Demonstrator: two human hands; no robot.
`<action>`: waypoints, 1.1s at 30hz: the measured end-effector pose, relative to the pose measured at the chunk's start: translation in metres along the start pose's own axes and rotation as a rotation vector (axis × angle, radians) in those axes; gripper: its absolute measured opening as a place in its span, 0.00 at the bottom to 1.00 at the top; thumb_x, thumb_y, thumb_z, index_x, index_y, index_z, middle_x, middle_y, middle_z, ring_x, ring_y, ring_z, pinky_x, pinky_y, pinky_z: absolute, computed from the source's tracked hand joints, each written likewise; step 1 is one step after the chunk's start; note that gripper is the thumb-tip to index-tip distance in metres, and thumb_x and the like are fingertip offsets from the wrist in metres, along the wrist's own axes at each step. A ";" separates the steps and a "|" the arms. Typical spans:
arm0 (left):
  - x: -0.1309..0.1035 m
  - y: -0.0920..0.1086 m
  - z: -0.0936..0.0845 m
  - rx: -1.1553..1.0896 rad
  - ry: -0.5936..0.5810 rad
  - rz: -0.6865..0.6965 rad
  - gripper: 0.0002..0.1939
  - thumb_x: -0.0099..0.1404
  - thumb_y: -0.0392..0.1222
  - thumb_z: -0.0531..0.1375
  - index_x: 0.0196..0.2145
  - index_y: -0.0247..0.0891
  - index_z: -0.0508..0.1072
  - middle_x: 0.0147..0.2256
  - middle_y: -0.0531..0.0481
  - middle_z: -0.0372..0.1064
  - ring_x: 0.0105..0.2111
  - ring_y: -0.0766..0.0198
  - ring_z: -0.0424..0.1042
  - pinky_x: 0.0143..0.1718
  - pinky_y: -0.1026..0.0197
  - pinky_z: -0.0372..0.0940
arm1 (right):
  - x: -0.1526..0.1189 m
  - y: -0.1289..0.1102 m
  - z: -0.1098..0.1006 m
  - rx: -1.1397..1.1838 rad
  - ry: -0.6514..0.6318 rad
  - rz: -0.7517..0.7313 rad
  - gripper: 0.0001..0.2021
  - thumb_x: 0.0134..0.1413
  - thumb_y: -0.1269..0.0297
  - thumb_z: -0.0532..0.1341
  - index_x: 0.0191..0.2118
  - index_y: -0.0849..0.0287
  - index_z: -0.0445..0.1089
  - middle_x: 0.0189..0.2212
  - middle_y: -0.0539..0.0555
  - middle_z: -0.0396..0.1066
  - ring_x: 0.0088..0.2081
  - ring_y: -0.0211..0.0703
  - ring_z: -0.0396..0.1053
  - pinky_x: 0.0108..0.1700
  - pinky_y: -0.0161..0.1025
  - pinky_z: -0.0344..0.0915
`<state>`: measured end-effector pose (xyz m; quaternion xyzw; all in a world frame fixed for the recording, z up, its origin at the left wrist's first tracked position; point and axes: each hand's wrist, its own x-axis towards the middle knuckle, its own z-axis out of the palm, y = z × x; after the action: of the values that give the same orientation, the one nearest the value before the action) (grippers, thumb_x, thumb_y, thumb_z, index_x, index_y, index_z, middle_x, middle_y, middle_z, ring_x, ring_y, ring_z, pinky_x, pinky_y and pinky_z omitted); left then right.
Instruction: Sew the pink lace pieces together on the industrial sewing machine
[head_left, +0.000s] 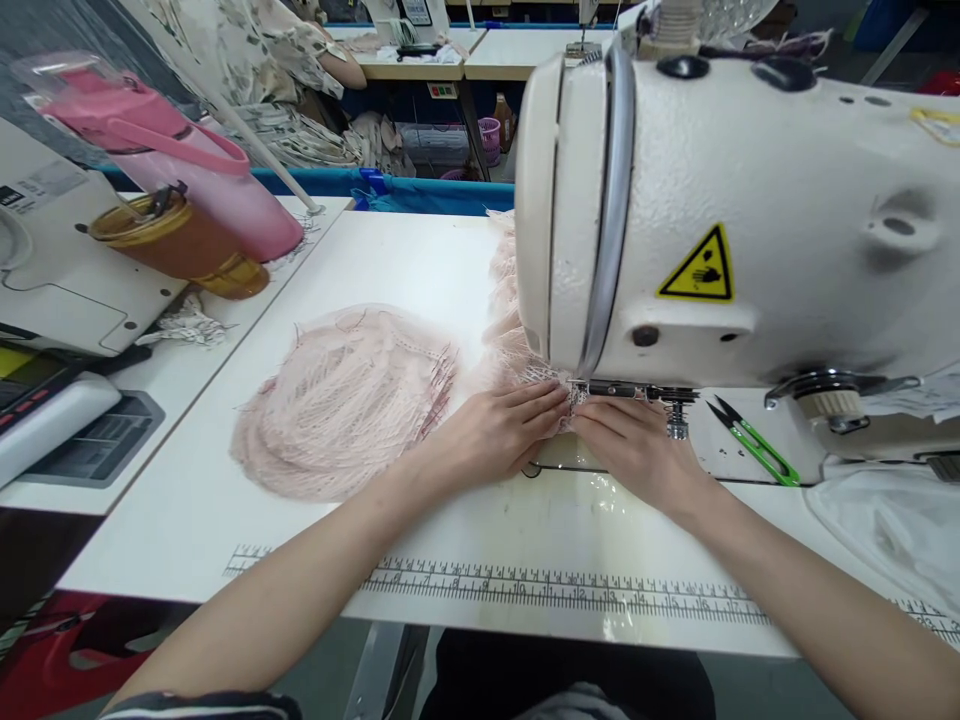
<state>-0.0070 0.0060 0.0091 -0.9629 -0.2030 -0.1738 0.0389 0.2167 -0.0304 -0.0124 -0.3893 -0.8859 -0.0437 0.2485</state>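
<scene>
My left hand (517, 430) lies flat on the pale pink lace (514, 330) at the sewing machine (720, 220), its fingers close together and pressing the fabric down just beside the needle area. My right hand (637, 445) is on the other side of that spot, its fingertips at the lace edge under the machine head; whether they pinch it, I cannot tell. The lace runs back from my fingers along the left side of the machine head. A round pile of pink lace (349, 405) rests on the white tabletop (292, 535), left of my left hand. Green-handled thread snips (757, 442) lie right of my right hand, and a printed ruler strip (525, 588) crosses the tabletop nearer me.
</scene>
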 end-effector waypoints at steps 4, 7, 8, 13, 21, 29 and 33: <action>0.000 0.001 0.002 0.010 0.002 -0.013 0.17 0.71 0.35 0.50 0.52 0.29 0.73 0.53 0.42 0.71 0.55 0.57 0.70 0.56 0.54 0.69 | 0.001 -0.004 0.000 0.018 0.011 0.016 0.12 0.62 0.75 0.55 0.39 0.55 0.74 0.35 0.50 0.76 0.40 0.38 0.71 0.42 0.37 0.66; -0.001 0.002 0.003 -0.002 -0.012 -0.025 0.18 0.71 0.35 0.50 0.53 0.29 0.72 0.53 0.41 0.71 0.56 0.56 0.69 0.56 0.54 0.69 | 0.001 -0.005 0.000 0.030 0.016 0.016 0.11 0.62 0.75 0.56 0.39 0.55 0.74 0.34 0.50 0.76 0.41 0.39 0.71 0.42 0.36 0.65; -0.001 0.002 0.002 -0.008 -0.012 -0.029 0.17 0.71 0.35 0.50 0.53 0.29 0.71 0.53 0.41 0.71 0.56 0.56 0.69 0.56 0.53 0.69 | 0.001 -0.006 0.000 0.035 0.017 0.015 0.11 0.62 0.75 0.56 0.39 0.55 0.74 0.34 0.50 0.76 0.41 0.39 0.71 0.42 0.36 0.65; 0.001 0.005 0.000 -0.062 -0.020 -0.090 0.13 0.71 0.34 0.50 0.47 0.30 0.72 0.52 0.39 0.73 0.54 0.56 0.71 0.53 0.54 0.71 | 0.000 -0.005 -0.001 0.082 0.023 0.028 0.10 0.61 0.75 0.56 0.39 0.55 0.73 0.34 0.48 0.76 0.39 0.36 0.71 0.41 0.35 0.63; 0.005 0.011 -0.005 0.047 0.092 -0.027 0.08 0.70 0.33 0.51 0.42 0.31 0.69 0.48 0.39 0.74 0.52 0.56 0.72 0.52 0.53 0.69 | 0.000 -0.003 0.001 0.116 0.043 0.097 0.07 0.61 0.70 0.57 0.44 0.55 0.67 0.34 0.48 0.75 0.34 0.37 0.71 0.38 0.36 0.64; 0.005 0.018 -0.007 0.187 0.120 -0.031 0.05 0.70 0.32 0.53 0.40 0.36 0.67 0.33 0.51 0.73 0.31 0.65 0.70 0.39 0.58 0.62 | 0.000 -0.004 0.001 0.105 0.092 0.089 0.06 0.62 0.65 0.59 0.41 0.55 0.73 0.41 0.52 0.75 0.35 0.38 0.71 0.37 0.37 0.65; 0.004 0.019 -0.013 0.245 0.092 -0.116 0.07 0.67 0.32 0.52 0.37 0.35 0.69 0.28 0.52 0.69 0.23 0.67 0.64 0.31 0.59 0.56 | 0.000 -0.002 0.000 0.150 0.079 0.041 0.06 0.61 0.69 0.59 0.37 0.55 0.73 0.38 0.48 0.76 0.37 0.37 0.71 0.37 0.36 0.64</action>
<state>0.0000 -0.0114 0.0222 -0.9286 -0.2758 -0.1935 0.1553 0.2155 -0.0319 -0.0125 -0.3857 -0.8680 0.0128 0.3125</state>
